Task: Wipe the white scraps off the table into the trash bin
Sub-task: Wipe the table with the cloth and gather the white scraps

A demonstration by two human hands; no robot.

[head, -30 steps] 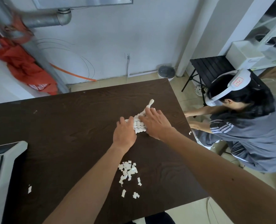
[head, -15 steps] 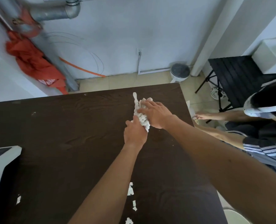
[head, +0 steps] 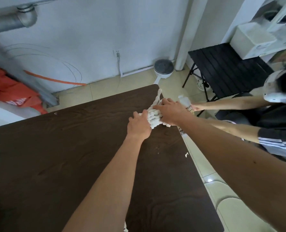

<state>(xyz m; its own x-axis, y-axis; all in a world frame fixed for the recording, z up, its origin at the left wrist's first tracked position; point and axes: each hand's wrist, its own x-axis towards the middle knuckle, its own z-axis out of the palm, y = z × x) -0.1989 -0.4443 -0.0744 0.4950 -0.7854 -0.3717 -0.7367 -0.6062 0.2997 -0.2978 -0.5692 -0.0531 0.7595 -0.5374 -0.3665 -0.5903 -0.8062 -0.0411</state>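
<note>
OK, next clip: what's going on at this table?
A person has both hands on a white knobbly cloth near the right edge of a dark wooden table. The left hand and right hand grip it from either side. A few white scraps lie at the table edge. A second, seated person beside the table holds a plastic bottle.

— Where is there room?
— The dark table [head: 55,156] left of both arms lies bare.
— And blocked?
— Past the right edge, a second person's forearms [head: 222,104] and a bottle [head: 186,104] crowd in.
</note>
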